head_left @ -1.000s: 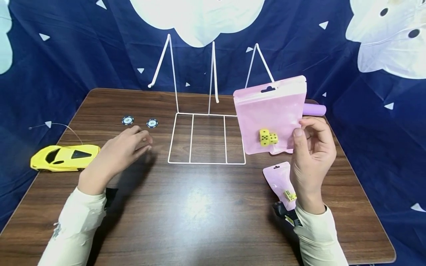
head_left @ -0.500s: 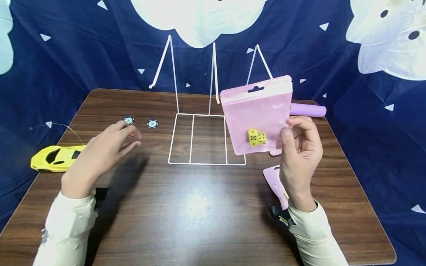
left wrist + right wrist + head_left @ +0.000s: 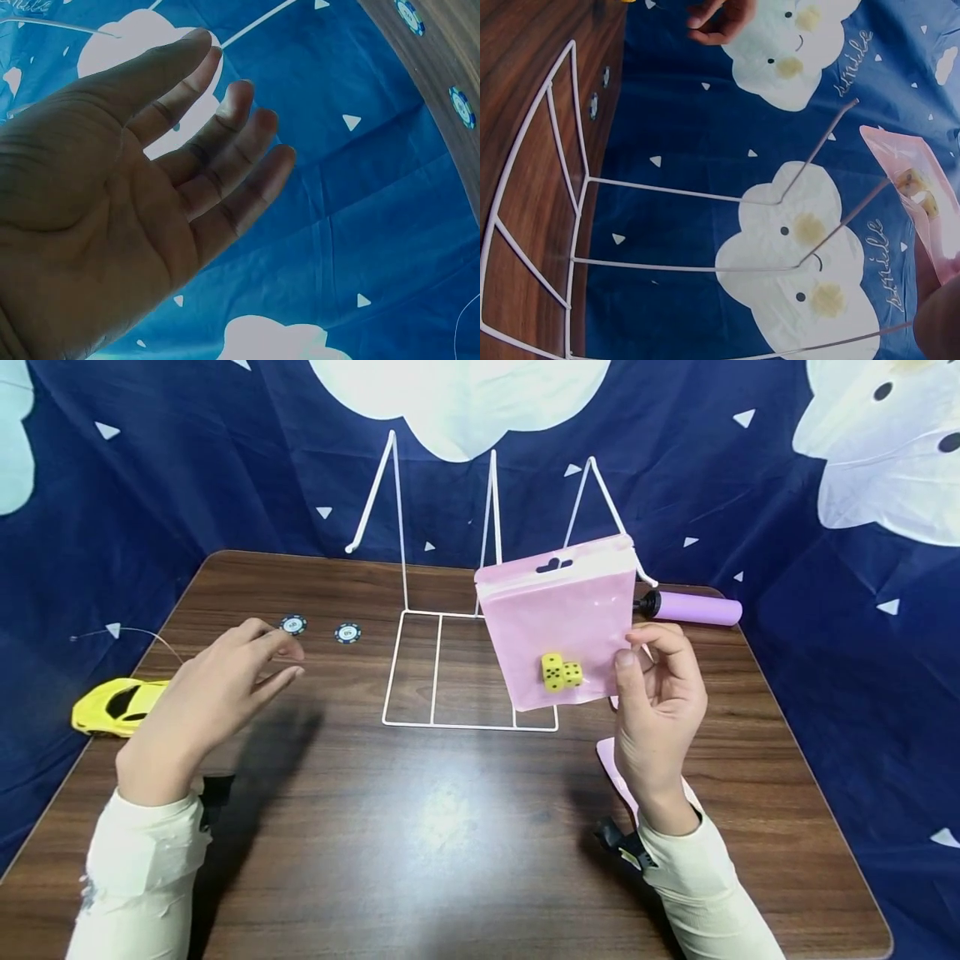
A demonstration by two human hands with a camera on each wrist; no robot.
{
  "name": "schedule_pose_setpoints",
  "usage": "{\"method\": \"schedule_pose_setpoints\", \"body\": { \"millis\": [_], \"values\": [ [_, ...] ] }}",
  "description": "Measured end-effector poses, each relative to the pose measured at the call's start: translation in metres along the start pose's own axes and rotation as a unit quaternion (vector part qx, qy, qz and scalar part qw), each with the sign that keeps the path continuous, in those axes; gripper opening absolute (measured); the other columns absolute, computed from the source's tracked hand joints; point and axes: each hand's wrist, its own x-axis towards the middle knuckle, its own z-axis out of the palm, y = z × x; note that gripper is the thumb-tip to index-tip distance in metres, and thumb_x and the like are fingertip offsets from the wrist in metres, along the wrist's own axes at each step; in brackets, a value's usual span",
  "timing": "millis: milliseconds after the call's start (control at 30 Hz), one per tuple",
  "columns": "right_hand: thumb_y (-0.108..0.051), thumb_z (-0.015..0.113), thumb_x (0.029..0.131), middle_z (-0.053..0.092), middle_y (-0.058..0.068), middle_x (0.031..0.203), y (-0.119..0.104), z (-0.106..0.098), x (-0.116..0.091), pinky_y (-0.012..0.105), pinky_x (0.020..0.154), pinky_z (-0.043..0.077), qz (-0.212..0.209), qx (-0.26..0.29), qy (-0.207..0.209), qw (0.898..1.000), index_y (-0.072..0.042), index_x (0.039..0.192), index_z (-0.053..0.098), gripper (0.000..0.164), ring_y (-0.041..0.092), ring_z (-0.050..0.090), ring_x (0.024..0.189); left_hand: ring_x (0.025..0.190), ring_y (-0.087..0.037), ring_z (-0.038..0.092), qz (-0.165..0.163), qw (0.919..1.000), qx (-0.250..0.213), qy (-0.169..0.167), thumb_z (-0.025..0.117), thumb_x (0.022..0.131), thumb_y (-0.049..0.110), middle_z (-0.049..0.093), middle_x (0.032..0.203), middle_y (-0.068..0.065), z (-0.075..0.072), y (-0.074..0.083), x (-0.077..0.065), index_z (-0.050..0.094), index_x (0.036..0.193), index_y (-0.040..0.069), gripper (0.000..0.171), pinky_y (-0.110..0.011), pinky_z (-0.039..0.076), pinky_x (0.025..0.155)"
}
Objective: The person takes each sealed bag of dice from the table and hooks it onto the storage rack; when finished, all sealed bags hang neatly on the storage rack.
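Between thumb and fingers my right hand (image 3: 663, 718) pinches the right edge of a pink zip bag (image 3: 562, 618). Two yellow dice (image 3: 561, 672) show at the bottom of the bag, and a hang hole is cut near its top. Behind the bag stands a white wire rack (image 3: 408, 668) with three upright arms; the bag covers part of its right side. My left hand (image 3: 210, 697) hovers over the left of the table, holding nothing, its fingers loosely bent. In the left wrist view the palm (image 3: 112, 217) is bare.
Two poker chips (image 3: 347, 633) lie beyond the left hand. A yellow toy car (image 3: 112, 706) is partly behind that hand. A purple cylinder with a black end (image 3: 697, 608) lies back right. Another pink bag (image 3: 617, 768) is mostly hidden by the right forearm.
My right hand has carried the pink bag leftward, toward the middle of the rack. My left hand has drawn back to the left, covering more of the toy car.
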Motion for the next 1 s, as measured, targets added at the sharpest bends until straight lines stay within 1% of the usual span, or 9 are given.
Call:
{"method": "schedule_pose_setpoints", "body": {
  "millis": [233,367,467,667,767,1000],
  "values": [
    [0.02,0.061,0.092,0.059,0.019,0.109,0.002,0.006,-0.002,0.029,0.09,0.058,-0.002,0.008,-0.005,1.0,0.009,0.108,0.07,0.021,0.024,0.065,0.101,0.105,-0.039,0.065,0.005,0.9999,-0.002,0.016,0.075,0.102,0.007,0.065,0.115,-0.016,-0.008,0.0,0.0,0.071,0.112,0.008,0.011,-0.065,0.05,0.077],
    [0.019,0.059,0.093,0.06,0.018,0.11,0.003,0.012,-0.004,0.029,0.091,0.057,-0.002,0.0,-0.011,1.0,0.006,0.11,0.072,0.025,0.024,0.064,0.104,0.107,-0.041,0.065,0.002,0.9998,-0.001,0.021,0.076,0.101,0.007,0.066,0.116,-0.017,-0.013,-0.002,-0.002,0.071,0.113,0.008,0.013,-0.066,0.05,0.08],
    [0.019,0.059,0.093,0.06,0.017,0.109,0.003,0.016,-0.005,0.029,0.092,0.057,-0.002,-0.01,-0.018,1.0,0.006,0.111,0.071,0.025,0.023,0.063,0.104,0.109,-0.041,0.064,-0.005,0.9998,0.003,0.02,0.076,0.101,0.006,0.066,0.118,-0.018,-0.015,-0.004,-0.003,0.071,0.113,0.008,0.013,-0.066,0.05,0.081],
    [0.017,0.06,0.094,0.062,0.015,0.108,-0.001,0.019,-0.005,0.029,0.094,0.054,-0.006,-0.038,-0.025,0.999,0.008,0.111,0.071,0.022,0.023,0.061,0.104,0.106,-0.04,0.064,-0.008,0.9998,0.004,0.017,0.076,0.102,0.008,0.065,0.118,-0.018,-0.012,-0.005,-0.001,0.071,0.115,0.007,0.014,-0.065,0.051,0.08],
    [0.017,0.06,0.094,0.062,0.015,0.109,-0.001,0.02,-0.007,0.028,0.095,0.053,-0.004,-0.037,-0.027,0.999,0.007,0.112,0.072,0.023,0.023,0.061,0.105,0.105,-0.039,0.064,-0.008,0.9999,0.001,0.014,0.076,0.102,0.01,0.066,0.117,-0.018,-0.01,-0.004,-0.002,0.071,0.115,0.007,0.014,-0.064,0.051,0.079],
    [0.015,0.059,0.096,0.061,0.012,0.111,0.007,0.033,-0.008,0.028,0.096,0.052,0.005,-0.025,-0.047,0.999,0.002,0.113,0.073,0.025,0.019,0.058,0.104,0.102,-0.039,0.064,-0.009,0.9992,0.007,0.037,0.078,0.1,0.007,0.066,0.117,-0.02,-0.016,-0.007,-0.011,0.071,0.115,0.005,0.016,-0.061,0.05,0.08]
  ]
}}
